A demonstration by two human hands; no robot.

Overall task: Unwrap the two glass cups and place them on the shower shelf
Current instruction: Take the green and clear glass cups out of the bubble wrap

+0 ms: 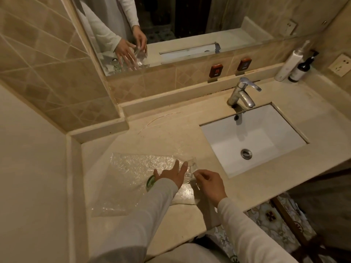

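I read this as mid-unwrap: bubble wrap sheet is spread flat on the countertop, at the front-left part, well left of the sink

Left hand is spread flat, fingers apart, pressing on the wrap and against a clear glass cup that sits at the sheet's right edge. Right hand has thumb and forefinger pinched together on something clear at the cup's near side; I can't tell whether that's the glass itself or a flap of wrap

Something green and round pokes out just beside the left wrist, on the wrap. Could be the second cup or a coaster, can't tell, mostly hidden

My judgement: one cup is essentially out of its wrap, second not confirmed. Nothing placed yet; no shower shelf in view, so the whole placing half is left

Writing: two red-brown plaques on the tiled ledge behind the faucet. Left one reads "HOT"; right one is too blurred to read. White bottle and dark pump bottle stand at the back-right corner, labels illegible
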